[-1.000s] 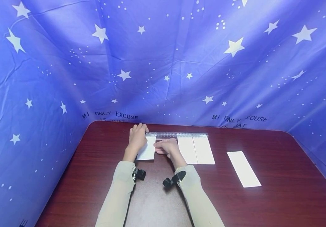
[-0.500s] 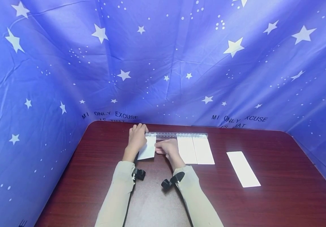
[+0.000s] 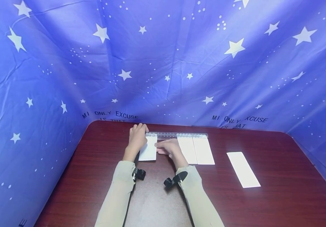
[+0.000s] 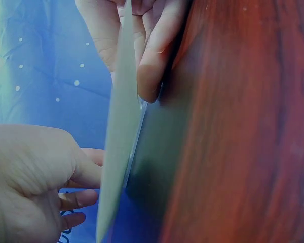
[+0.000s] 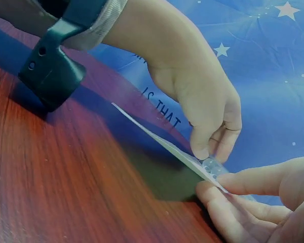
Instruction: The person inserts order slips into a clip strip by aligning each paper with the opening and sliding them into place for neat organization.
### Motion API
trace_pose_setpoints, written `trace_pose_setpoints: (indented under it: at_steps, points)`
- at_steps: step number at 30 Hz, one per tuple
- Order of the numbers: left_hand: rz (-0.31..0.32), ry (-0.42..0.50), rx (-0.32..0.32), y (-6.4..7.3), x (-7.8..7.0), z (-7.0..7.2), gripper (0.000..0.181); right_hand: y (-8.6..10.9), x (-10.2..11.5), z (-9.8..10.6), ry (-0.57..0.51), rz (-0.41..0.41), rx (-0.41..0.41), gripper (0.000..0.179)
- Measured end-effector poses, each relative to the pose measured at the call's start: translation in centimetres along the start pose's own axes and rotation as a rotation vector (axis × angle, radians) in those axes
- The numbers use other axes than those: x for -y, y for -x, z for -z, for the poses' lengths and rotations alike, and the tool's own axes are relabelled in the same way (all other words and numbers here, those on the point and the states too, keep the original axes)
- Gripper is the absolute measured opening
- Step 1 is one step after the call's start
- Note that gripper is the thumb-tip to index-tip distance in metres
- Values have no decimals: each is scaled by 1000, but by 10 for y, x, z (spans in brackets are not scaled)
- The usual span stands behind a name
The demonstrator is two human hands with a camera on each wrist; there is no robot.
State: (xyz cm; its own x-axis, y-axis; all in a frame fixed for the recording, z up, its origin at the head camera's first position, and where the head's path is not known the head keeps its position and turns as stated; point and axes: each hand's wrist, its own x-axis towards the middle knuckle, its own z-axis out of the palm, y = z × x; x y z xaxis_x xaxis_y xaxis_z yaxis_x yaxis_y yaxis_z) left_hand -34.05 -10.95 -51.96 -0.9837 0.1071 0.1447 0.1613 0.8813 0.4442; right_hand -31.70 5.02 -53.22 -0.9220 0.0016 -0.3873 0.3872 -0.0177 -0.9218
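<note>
My left hand (image 3: 137,137) pinches the left end of a clear plastic ruler (image 3: 167,135), which lies sideways across the table. Its thumb and fingertips meet at the ruler's end in the right wrist view. With thumb and fingers on either face, my right hand (image 3: 168,147) pinches the right edge of a white paper card (image 3: 149,151). The card's far end is at the ruler, and its near end stands raised, casting a shadow on the tabletop in the right wrist view. From the left wrist, the card (image 4: 119,116) appears nearly edge-on and partly hides the left fingertips.
Two white cards (image 3: 186,151) lie side by side under the ruler's right part. Another white card (image 3: 243,170) rests slanted farther right on the dark red wooden table (image 3: 282,164). A blue star-patterned cloth (image 3: 165,63) hangs behind the table and along its sides.
The near end of the pinched card has shifted slightly to the right, and my right hand has moved a little right with it. My left hand and the ruler have stayed in place.
</note>
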Motion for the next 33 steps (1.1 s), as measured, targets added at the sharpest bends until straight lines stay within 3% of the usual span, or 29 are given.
trace_pose_setpoints:
  at_steps: [18,23,33]
  points:
    - [-5,-16,-11,0,1,0,33,1,0,-5,-66,1,-88,22]
    - [-4,-14,-11,0,1,0,33,0,1,-2,-54,-19,-63,23]
    - [-8,-17,-4,0,0,-1,32,3,5,3,78,-42,28,25]
